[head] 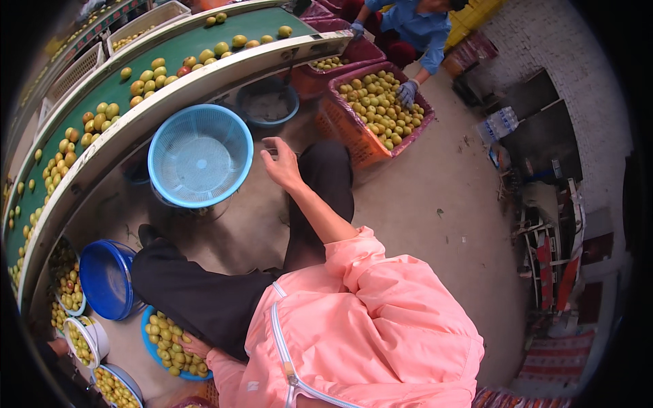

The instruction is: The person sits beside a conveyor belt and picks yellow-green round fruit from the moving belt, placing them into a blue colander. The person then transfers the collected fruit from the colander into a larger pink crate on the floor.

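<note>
My right hand (281,162) hangs with its fingers apart and nothing in it, just right of a light blue plastic basket (201,157) with nothing inside. At the lower left, my left hand (195,347) rests against the fruit (176,354) heaped in a blue basin (152,344) beside my leg. Part of that hand is hidden, and whether it grips a fruit is unclear. Along the left runs a green conveyor belt (176,48) with round yellow-green and reddish fruit (159,71) on it.
Left of my leg stand a dark blue bucket (107,280), a white bucket of fruit (99,339) and other fruit-filled containers. An orange crate (347,127), lined and full of fruit, stands ahead. There a gloved co-worker (416,30) reaches into it. A dark basin (268,104) sits under the conveyor.
</note>
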Motion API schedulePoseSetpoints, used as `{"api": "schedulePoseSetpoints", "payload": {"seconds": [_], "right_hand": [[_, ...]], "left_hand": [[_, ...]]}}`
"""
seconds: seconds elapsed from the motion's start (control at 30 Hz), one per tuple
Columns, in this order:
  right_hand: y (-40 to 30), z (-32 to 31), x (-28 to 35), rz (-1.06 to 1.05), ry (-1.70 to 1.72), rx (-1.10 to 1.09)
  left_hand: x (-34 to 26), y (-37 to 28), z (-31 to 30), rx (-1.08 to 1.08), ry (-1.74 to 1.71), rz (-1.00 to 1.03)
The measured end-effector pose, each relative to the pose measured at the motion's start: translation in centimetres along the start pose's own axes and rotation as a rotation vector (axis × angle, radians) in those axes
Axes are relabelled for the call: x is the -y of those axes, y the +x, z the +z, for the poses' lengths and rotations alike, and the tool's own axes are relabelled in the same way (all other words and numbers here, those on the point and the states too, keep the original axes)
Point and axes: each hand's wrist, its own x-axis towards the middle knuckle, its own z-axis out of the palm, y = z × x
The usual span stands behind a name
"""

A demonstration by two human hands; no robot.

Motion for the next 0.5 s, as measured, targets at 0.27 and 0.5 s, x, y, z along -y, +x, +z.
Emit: {"api": "schedulePoseSetpoints", "payload": {"seconds": [0.27,0.5], "right_hand": [[-1.8,0.0,0.4,0.153,0.159,0.164],[-2.0,-0.4,0.5,0.198,0.220,0.135]], "left_hand": [[0.7,0.4,0.0,0.026,-0.007,0.033],[1.8,0.8,-0.3,0.072,0.027,0.029]]}}
